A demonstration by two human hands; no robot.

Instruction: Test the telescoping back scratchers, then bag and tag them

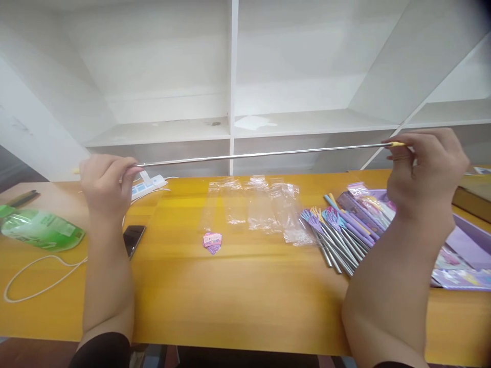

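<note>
A long, thin silver telescopic back scratcher (264,154) stretches almost level above the table between my two hands. My left hand (106,179) pinches its left part, and a blurred yellow end pokes out beyond that hand. At the other end, my right hand (427,163) grips the yellow tip between thumb and fingers. Below and left of my right forearm lies a pile of similar back scratchers (337,240) with silver shafts and purple, blue and yellow claw-shaped heads. Clear plastic bags (263,207) lie in a row mid-table, near small pink-and-purple cards (212,242).
On the left are a green liquid pouch (42,229), a phone (134,240), a white cable (23,296) and a power strip (153,185). A purple box (470,240) with packaged items is at right. White shelving (232,102) stands behind the wooden table (230,306).
</note>
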